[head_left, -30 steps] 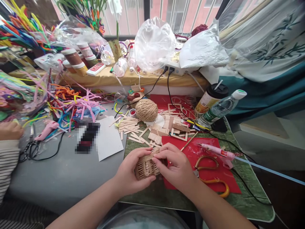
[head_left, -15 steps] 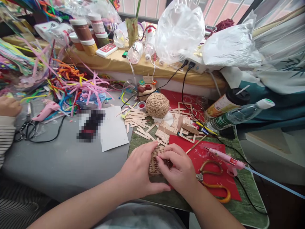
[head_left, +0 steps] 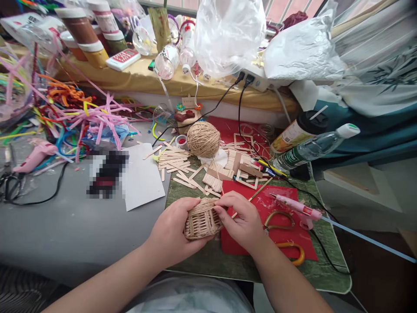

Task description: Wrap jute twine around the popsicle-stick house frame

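Note:
My left hand [head_left: 171, 230] is closed around a small woven twine piece [head_left: 202, 222], with ladder-like bars showing on its near face. At the piece's upper right edge, the fingertips of my right hand [head_left: 243, 219] are pinched on the twine strand [head_left: 219, 177]. That strand runs up toward a ball of twine [head_left: 203, 139] behind my hands. Craft sticks [head_left: 174, 161] lie loose left of the ball, and joined stick panels [head_left: 217, 176] lie in front of it. Under my right hand is a red sheet [head_left: 234, 241].
Orange-handled scissors [head_left: 295, 250] and a pink glue gun [head_left: 298, 206] with a trailing cord lie at right. Beyond them stand a water bottle [head_left: 312, 150] and a lidded cup [head_left: 299, 128]. White paper [head_left: 143, 178] and pipe cleaners [head_left: 100, 115] lie at left.
The woven piece has tipped and moved slightly left, so more of its barred face shows. The view has shifted; another person's hand at the left edge is out of sight.

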The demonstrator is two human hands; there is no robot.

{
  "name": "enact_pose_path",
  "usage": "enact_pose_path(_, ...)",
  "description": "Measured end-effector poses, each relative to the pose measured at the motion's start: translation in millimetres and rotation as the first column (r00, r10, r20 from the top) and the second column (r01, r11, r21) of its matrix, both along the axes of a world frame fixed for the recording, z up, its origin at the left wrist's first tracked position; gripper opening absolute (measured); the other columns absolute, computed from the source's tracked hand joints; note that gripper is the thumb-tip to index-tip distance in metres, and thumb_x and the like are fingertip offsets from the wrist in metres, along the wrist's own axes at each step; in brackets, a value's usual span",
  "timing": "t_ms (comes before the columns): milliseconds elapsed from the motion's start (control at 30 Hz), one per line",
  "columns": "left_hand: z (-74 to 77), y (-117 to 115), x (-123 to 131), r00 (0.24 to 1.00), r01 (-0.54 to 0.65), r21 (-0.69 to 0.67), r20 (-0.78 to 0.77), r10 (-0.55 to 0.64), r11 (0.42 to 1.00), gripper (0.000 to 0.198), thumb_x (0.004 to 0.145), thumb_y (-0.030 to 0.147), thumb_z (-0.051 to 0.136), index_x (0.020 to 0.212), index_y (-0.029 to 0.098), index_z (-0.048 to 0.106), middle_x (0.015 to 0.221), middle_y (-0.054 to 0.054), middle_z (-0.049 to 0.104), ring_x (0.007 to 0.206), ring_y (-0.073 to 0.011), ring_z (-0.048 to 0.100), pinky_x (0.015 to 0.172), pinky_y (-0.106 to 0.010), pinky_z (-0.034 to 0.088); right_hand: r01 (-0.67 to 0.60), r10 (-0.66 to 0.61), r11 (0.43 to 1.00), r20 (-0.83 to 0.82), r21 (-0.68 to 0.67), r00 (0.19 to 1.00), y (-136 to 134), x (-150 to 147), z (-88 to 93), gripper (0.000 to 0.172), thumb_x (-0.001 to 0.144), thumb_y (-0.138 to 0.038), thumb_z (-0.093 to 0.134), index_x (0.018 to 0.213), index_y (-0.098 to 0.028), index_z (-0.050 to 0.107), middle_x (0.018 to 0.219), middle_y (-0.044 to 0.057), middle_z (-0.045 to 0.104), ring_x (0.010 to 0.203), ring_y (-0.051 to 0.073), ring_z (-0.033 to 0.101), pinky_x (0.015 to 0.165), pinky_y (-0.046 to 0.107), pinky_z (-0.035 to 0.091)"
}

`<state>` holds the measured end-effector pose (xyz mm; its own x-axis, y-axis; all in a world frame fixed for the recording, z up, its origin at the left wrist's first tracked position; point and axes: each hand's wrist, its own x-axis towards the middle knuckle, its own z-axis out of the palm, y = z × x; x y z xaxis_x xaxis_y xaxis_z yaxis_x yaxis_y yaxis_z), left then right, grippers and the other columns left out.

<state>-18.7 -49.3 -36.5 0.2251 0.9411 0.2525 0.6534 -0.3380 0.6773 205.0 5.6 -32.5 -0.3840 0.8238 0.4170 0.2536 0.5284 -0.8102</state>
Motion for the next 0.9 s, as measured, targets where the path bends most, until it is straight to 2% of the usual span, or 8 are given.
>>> enact_pose_path(133,-6.7,-1.8,-7.1,0.999,0.006,0.038,0.044,-0.008,0.999,0.077,0.078,0.038,0.085,0.142,0.028,0.044,0.124,-0.011,0.069,0.109,-0.0304,0.073,0.094,-0.045,0.061,0.001,-0.003,0.998,0.032,0.058,0.999,-4.2,-1.1,-2.3,0.012,0.1,-0.015,0.066,0.104,-0.025,0.073,0.089,0.006,0.071,0.081,0.021,0.067,0.073,0.037,0.057)
enact_pose_path(333,-45.6,-9.4,-34.6,0.963,0.03,0.075,0.266,-0.049,0.997,0.086,0.077,0.037,0.084,0.15,0.029,0.041,0.132,-0.014,0.06,0.115,-0.0317,0.07,0.1,-0.048,0.06,-0.048,0.047,0.995,0.015,0.085,0.999,-11.9,-16.5,-1.8,0.023,0.099,-0.017,0.068,0.118,-0.027,0.076,0.092,0.007,0.069,0.082,0.021,0.064,0.072,0.038,0.055)
enact_pose_path(400,-48.1,-11.7,-41.5,0.959,0.029,0.059,0.28,-0.045,0.998,0.089,0.075,0.037,0.086,0.151,0.029,0.039,0.134,-0.015,0.058,0.12,-0.0329,0.068,0.102,-0.05,0.059,-0.035,0.036,0.996,-0.01,0.077,0.999,-14.0,-22.9,-1.7,0.023,0.099,-0.016,0.067,0.118,-0.027,0.076,0.092,0.007,0.069,0.083,0.022,0.063,0.073,0.038,0.055)
enact_pose_path(567,-5.2,-8.0,-38.9,0.987,0.063,0.021,0.146,-0.065,0.998,0.097,0.071,0.047,0.093,0.15,0.029,0.04,0.146,-0.018,0.055,0.14,-0.0393,0.057,0.115,-0.058,0.05,-0.028,0.03,0.998,-0.038,0.049,0.999,-17.3,-29.7,-2.4,0.022,0.099,-0.013,0.067,0.114,-0.026,0.076,0.091,0.007,0.068,0.083,0.022,0.063,0.073,0.039,0.055)
enact_pose_path(633,16.3,-2.0,-30.3,0.997,0.055,-0.011,0.061,-0.054,0.998,0.11,0.069,0.057,0.093,0.156,0.027,0.034,0.151,-0.02,0.054,0.139,-0.0401,0.058,0.115,-0.058,0.05,-0.032,0.033,0.999,-0.038,0.044,0.999,-17.4,-29.3,-2.8,0.022,0.099,-0.013,0.067,0.114,-0.026,0.076,0.092,0.007,0.068,0.084,0.022,0.063,0.074,0.039,0.055)
enact_pose_path(700,29.5,4.7,-21.2,0.996,0.074,-0.054,-0.04,-0.076,0.996,0.101,0.07,0.061,0.091,0.151,0.026,0.042,0.142,-0.018,0.064,0.129,-0.0376,0.066,0.11,-0.055,0.055,-0.031,0.033,0.999,-0.044,0.041,0.999,-17.0,-28.4,-3.1,0.021,0.098,-0.012,0.067,0.113,-0.026,0.075,0.092,0.007,0.068,0.085,0.022,0.064,0.074,0.039,0.055)
enact_pose_path(800,32.5,11.9,-12.4,0.992,0.08,-0.038,-0.09,-0.083,0.996,0.074,0.078,0.059,0.086,0.135,0.025,0.054,0.125,-0.012,0.074,0.113,-0.0323,0.074,0.1,-0.049,0.06,-0.039,0.041,0.999,-0.052,0.028,0.998,-15.4,-27.4,-3.2,0.019,0.098,-0.014,0.068,0.11,-0.027,0.076,0.091,0.006,0.069,0.083,0.022,0.065,0.072,0.038,0.055)
enact_pose_path(900,28.4,13.7,-11.9,0.994,0.064,-0.017,-0.087,-0.065,0.998,0.066,0.08,0.058,0.084,0.13,0.024,0.058,0.12,-0.011,0.077,0.107,-0.03,0.076,0.095,-0.046,0.061,-0.047,0.049,0.998,-0.057,0.036,0.997,-12.8,-28.1,-2.0,0.017,0.099,-0.017,0.067,0.107,-0.027,0.077,0.09,0.006,0.071,0.082,0.022,0.067,0.072,0.039,0.056)
